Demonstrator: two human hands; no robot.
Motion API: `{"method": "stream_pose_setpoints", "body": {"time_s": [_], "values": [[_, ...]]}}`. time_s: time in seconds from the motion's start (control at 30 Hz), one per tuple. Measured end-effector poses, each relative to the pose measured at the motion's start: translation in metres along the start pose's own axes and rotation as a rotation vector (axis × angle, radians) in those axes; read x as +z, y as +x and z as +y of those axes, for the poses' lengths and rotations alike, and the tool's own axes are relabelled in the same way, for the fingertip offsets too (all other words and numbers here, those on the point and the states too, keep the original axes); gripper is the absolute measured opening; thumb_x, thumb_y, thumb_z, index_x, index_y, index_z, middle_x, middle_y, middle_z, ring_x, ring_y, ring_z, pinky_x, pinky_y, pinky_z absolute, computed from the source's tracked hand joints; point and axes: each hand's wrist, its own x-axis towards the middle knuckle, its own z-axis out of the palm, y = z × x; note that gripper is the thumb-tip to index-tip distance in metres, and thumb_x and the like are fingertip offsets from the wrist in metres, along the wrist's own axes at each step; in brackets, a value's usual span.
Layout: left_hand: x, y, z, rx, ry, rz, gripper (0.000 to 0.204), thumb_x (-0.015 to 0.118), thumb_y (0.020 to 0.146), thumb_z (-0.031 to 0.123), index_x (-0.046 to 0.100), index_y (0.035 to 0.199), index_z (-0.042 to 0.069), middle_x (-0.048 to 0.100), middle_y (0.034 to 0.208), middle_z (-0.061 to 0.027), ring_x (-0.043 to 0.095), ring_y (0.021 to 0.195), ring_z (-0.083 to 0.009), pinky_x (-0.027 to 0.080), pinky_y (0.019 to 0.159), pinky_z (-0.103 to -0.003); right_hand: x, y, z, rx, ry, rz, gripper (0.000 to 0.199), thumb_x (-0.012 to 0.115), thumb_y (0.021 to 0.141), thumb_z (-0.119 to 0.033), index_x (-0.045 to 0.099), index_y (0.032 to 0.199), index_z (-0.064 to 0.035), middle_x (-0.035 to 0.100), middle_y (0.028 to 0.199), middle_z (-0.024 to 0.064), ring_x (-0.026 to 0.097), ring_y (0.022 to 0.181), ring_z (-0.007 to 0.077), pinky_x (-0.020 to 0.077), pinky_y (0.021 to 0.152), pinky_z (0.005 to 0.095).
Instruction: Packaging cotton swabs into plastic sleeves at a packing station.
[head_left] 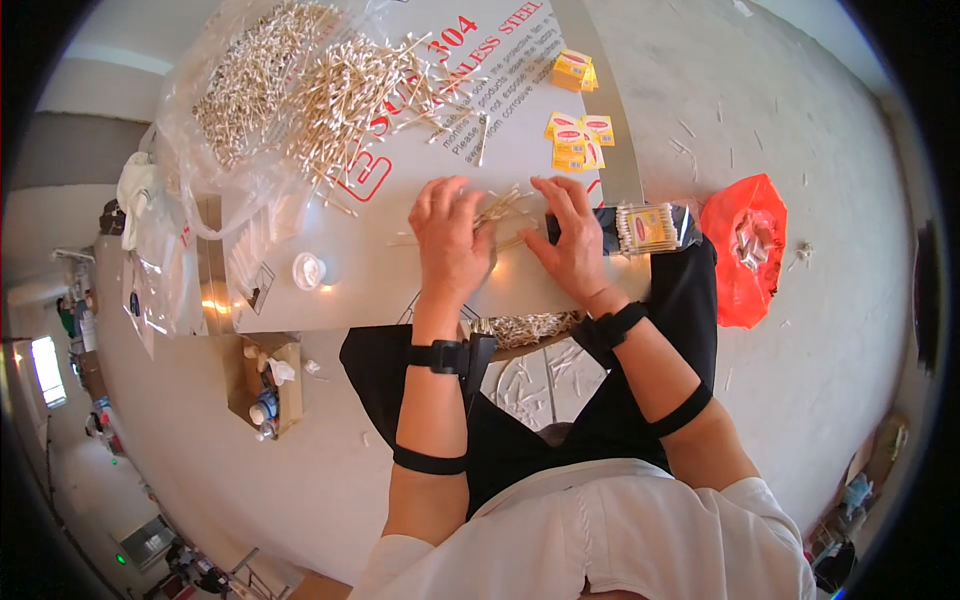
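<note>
Near the table's front edge, a small loose bunch of cotton swabs [508, 208] lies fanned out between my hands. My left hand [449, 238] is closed at the left end of this bunch, fingers bent and thumb drawn in against the swabs. A stray swab sticks out from beneath its other side. My right hand [575, 240] is at the bunch's right side, thumb and forefinger spread wide apart. Just right of it sits a clear pack of swabs [646, 229] with a yellow label, on a dark strip. A large heap of swabs [345, 95] spills from a clear plastic bag [215, 200].
Yellow cards [580, 143] and a card stack [573, 70] lie on the metal-topped table [370, 290]. A small white tub [309, 270] stands left. A red bag [745, 250] is at right. Below are a swab-filled box [525, 328] and a cardboard box [290, 385].
</note>
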Motion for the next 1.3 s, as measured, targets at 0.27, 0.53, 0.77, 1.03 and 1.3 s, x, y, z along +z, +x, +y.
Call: {"method": "stream_pose_setpoints", "body": {"time_s": [0.27, 0.53, 0.77, 1.03, 1.3], "values": [[-0.043, -0.026, -0.053, -0.21, -0.006, -0.12, 0.037, 0.074, 0.063, 0.002, 0.065, 0.098, 0.01, 0.057, 0.117, -0.0055, 0.048, 0.117, -0.0291, 0.036, 0.1, -0.045, 0.009, 0.036, 0.007, -0.337, -0.359, -0.148, 0.046, 0.076, 0.068, -0.012, 0.064, 0.112, -0.0094, 0.056, 0.117, 0.0077, 0.053, 0.109, 0.0276, 0.0433, 0.094, 0.0406], [-0.031, -0.005, -0.079, -0.292, 0.102, -0.001, 0.018, 0.074, 0.071, 0.005, 0.062, 0.083, 0.01, 0.059, 0.094, -0.0047, 0.052, 0.098, -0.0294, 0.042, 0.087, -0.044, 0.015, 0.039, 0.011, -0.25, -0.211, -0.089, 0.014, 0.071, 0.07, -0.006, 0.067, 0.083, -0.0082, 0.061, 0.096, 0.0042, 0.055, 0.096, 0.0286, 0.0454, 0.088, 0.0406], [-0.031, 0.016, -0.088, -0.389, 0.292, -0.078, 0.013, 0.072, 0.074, 0.005, 0.06, 0.08, 0.008, 0.061, 0.084, -0.008, 0.055, 0.09, -0.0316, 0.044, 0.081, -0.044, 0.011, 0.04, 0.021, -0.241, -0.201, -0.079, 0.011, 0.07, 0.071, -0.006, 0.066, 0.081, -0.008, 0.061, 0.097, 0.0041, 0.055, 0.096, 0.029, 0.0456, 0.087, 0.0412], [-0.011, 0.057, -0.071, -0.173, 0.053, -0.261, 0.014, 0.075, 0.073, 0.011, 0.064, 0.079, 0.008, 0.063, 0.084, -0.0068, 0.057, 0.089, -0.0303, 0.045, 0.08, -0.044, 0.01, 0.041, 0.017, -0.315, -0.242, -0.137, 0.01, 0.071, 0.073, -0.009, 0.067, 0.083, -0.0082, 0.061, 0.099, 0.0048, 0.056, 0.097, 0.028, 0.0453, 0.087, 0.0404], [-0.023, 0.034, -0.049, 0.015, 0.09, -0.296, 0.018, 0.074, 0.075, 0.012, 0.065, 0.09, 0.006, 0.061, 0.094, -0.007, 0.055, 0.093, -0.0283, 0.046, 0.083, -0.039, 0.011, 0.045, 0.016, -0.311, -0.269, -0.124, 0.007, 0.07, 0.073, -0.01, 0.066, 0.078, -0.0097, 0.061, 0.09, 0.0036, 0.056, 0.091, 0.0269, 0.0455, 0.085, 0.0402]]}}
